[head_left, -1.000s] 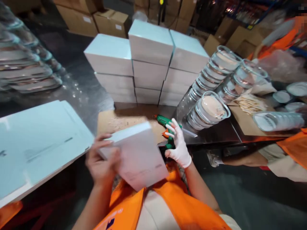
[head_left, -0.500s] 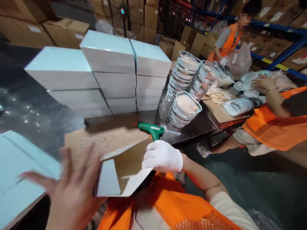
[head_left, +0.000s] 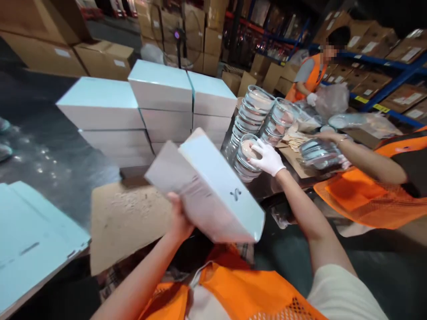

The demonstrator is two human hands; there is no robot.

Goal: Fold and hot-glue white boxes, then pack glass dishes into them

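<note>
A white box with an open flap (head_left: 223, 191) is held tilted up in front of me, a small dark mark on its pale blue side. My bare left hand (head_left: 182, 220) grips its lower left side. My gloved right hand (head_left: 267, 158) reaches over the short stack of round clear containers (head_left: 245, 162), its fingers spread at the top container, which shows a pinkish content. Taller container stacks (head_left: 251, 109) stand just behind. Under the box lies a brown cardboard sheet (head_left: 126, 222) with dried bits on it. The green glue gun is hidden from view.
Stacked white boxes (head_left: 163, 95) rise behind the cardboard. Flat pale blue sheets (head_left: 36, 249) lie at the left. A person in an orange vest (head_left: 370, 186) handles containers on the right; another person (head_left: 312, 75) holds clear plastic farther back. A fan (head_left: 178, 38) stands behind.
The box has been lifted and turned, with my left hand now gripping it. My right hand has left the box and moved up and right to the containers. The view has shifted slightly.
</note>
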